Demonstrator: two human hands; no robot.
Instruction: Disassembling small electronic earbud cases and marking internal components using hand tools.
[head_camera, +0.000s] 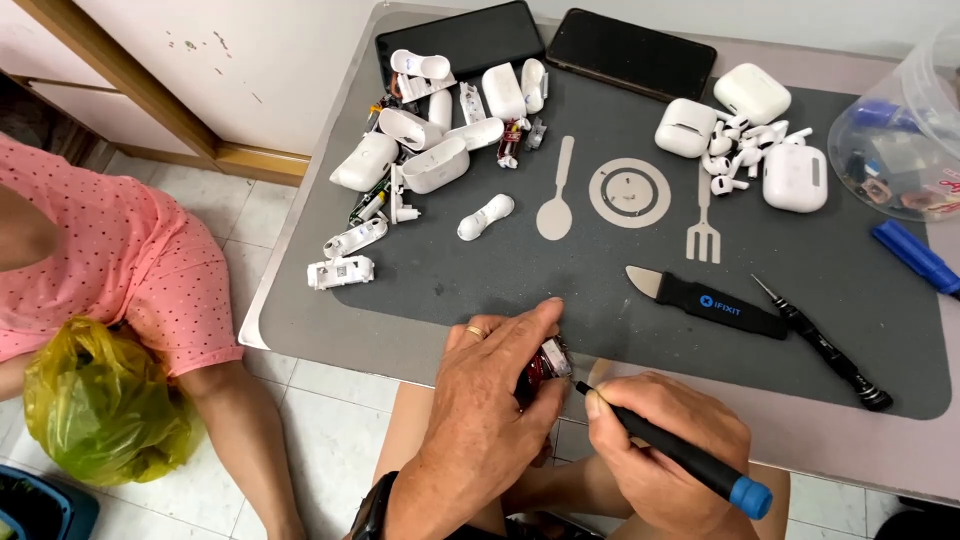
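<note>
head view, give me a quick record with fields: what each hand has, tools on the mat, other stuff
left hand: left hand grips a small red and silver part at the table edge
right hand: right hand holds a thin screwdriver, tip beside the part
tools on mat: flat pry tool, second screwdriver
left pile: opened white earbud cases
right group: closed cases and loose earbuds
back edge: two dark phones
bystander: person in pink beside a yellow bag

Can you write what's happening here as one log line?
left hand: holds small red part | right hand: holds screwdriver, tip at part | mat: white earbud cases
</note>
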